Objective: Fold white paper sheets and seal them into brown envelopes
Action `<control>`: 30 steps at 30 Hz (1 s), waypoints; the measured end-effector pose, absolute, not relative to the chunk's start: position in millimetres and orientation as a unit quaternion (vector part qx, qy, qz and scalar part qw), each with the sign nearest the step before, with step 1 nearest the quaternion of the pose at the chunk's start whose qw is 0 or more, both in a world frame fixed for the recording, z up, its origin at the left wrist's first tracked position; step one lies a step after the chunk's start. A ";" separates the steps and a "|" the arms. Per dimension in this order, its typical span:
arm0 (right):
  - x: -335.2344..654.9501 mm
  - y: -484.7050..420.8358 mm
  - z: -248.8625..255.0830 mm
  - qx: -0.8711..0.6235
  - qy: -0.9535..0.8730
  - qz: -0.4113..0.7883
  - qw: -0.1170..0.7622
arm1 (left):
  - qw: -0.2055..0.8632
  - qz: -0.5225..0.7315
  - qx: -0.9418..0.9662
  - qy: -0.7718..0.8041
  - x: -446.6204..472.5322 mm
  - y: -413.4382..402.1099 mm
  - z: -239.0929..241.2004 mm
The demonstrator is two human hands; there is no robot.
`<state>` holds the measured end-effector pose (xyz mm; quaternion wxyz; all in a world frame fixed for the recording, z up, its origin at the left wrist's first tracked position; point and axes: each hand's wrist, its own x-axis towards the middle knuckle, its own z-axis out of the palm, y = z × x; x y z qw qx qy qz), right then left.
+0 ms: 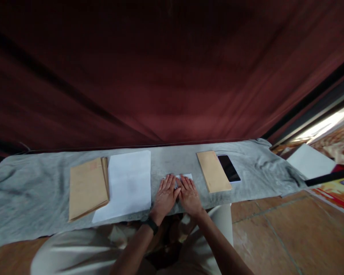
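My left hand [165,194] and my right hand [189,194] lie flat side by side, fingers stretched out, on a small folded white paper [187,177] on the grey cloth [46,214]. Only the paper's far edge shows past my fingertips. Neither hand grips anything. A black band sits on my left wrist. To the left lies a sheet of white paper [128,183], and beyond it a stack of brown envelopes [87,187]. To the right rests a single brown envelope [213,171].
A dark phone [228,168] lies right of the single envelope. A dark red curtain [160,76] hangs behind the cloth-covered surface. Tiled floor [275,233] is at the lower right, with a white sheet [309,162] and colourful printed material [339,191] at the far right.
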<state>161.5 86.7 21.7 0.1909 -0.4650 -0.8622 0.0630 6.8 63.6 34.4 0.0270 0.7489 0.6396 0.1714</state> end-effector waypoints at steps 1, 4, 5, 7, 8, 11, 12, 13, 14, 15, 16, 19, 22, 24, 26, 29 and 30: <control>162.6 87.4 21.1 -0.473 -0.858 0.061 0.192 | 0.019 0.168 0.747 0.643 6.4 62.6 31.0; 166.6 89.7 18.4 -0.505 -0.838 0.048 0.201 | -0.001 0.165 0.736 0.656 2.6 56.3 24.1; 168.4 90.3 17.5 -0.515 -0.831 0.041 0.205 | -0.007 0.164 0.733 0.660 1.4 54.1 22.9; 172.2 91.4 15.9 -0.532 -0.820 0.027 0.211 | -0.020 0.162 0.725 0.669 0.1 50.4 21.8; 174.1 91.9 15.4 -0.539 -0.815 0.021 0.211 | -0.027 0.161 0.721 0.673 -0.1 49.0 21.6; 178.2 93.4 16.0 -0.554 -0.807 0.014 0.207 | -0.039 0.161 0.713 0.682 0.3 46.4 21.4; 178.8 94.2 17.1 -0.556 -0.805 0.017 0.206 | -0.040 0.162 0.712 0.682 0.6 45.9 21.5; 179.1 95.5 18.8 -0.560 -0.802 0.022 0.208 | -0.040 0.164 0.711 0.682 0.8 45.5 21.7; 179.1 97.2 21.1 -0.566 -0.797 0.030 0.210 | -0.040 0.166 0.711 0.683 0.9 45.2 21.9; 178.7 99.4 24.2 -0.576 -0.789 0.040 0.212 | -0.039 0.169 0.710 0.682 0.9 45.0 22.2; 178.2 102.0 27.8 -0.589 -0.778 0.051 0.211 | -0.038 0.171 0.710 0.682 0.9 44.9 22.6; 176.0 110.4 41.0 -0.641 -0.735 0.096 0.199 | -0.034 0.178 0.710 0.680 0.6 44.4 23.6; 174.8 115.9 52.4 -0.689 -0.682 0.164 0.183 | -0.032 0.182 0.711 0.679 0.5 43.9 24.1; 175.7 116.8 56.7 -0.703 -0.635 0.242 0.208 | -0.033 0.183 0.712 0.677 0.8 43.3 24.6; 178.4 116.2 58.8 -0.695 -0.591 0.323 0.252 | -0.031 0.184 0.714 0.675 0.9 42.8 25.3; 184.1 113.9 60.9 -0.672 -0.555 0.395 0.291 | -0.022 0.189 0.718 0.670 -0.3 41.9 26.6; 185.8 112.8 61.8 -0.664 -0.551 0.410 0.296 | -0.019 0.191 0.720 0.667 -1.3 41.3 27.0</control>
